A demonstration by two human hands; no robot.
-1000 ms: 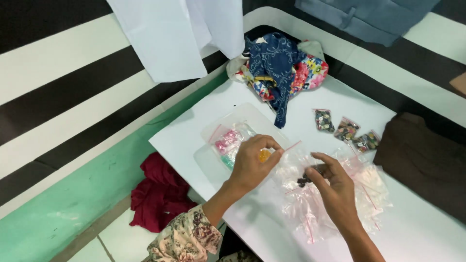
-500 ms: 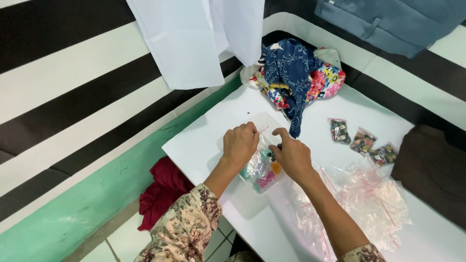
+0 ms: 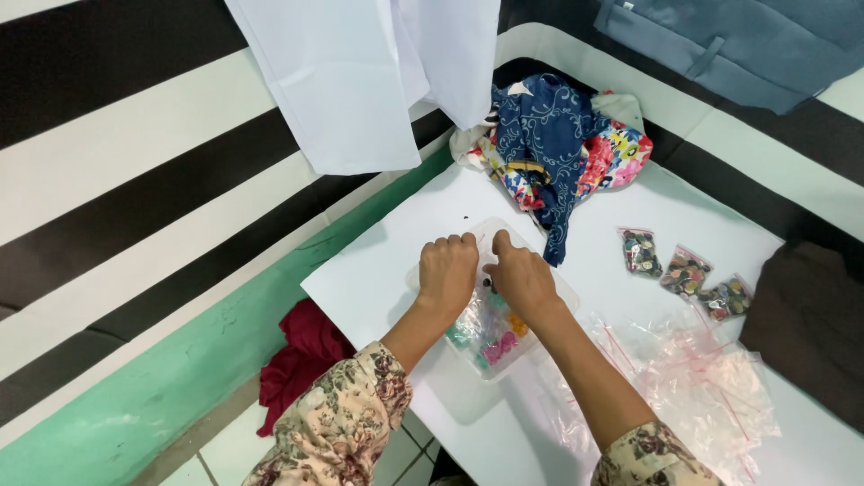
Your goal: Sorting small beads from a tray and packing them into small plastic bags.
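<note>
A clear plastic bag point(image 3: 493, 337) full of small colourful pieces lies on the white table point(image 3: 378, 279). My left hand point(image 3: 447, 270) and my right hand point(image 3: 522, 281) sit side by side over its far edge. On both hands the fingers are curled down, pinching the bag's top rim. The hands hide the rim itself. Both sleeves are floral.
Three small bags of dark buttons point(image 3: 686, 270) lie to the right. A heap of empty clear bags point(image 3: 702, 378) is at the near right. A patterned cloth pile point(image 3: 567, 153) sits at the back, a white garment point(image 3: 360, 81) hangs above, and a red cloth point(image 3: 301, 360) lies on the floor.
My right hand left the heap of empty bags and joined the left on the filled bag. Both hands then slid to the bag's far edge.
</note>
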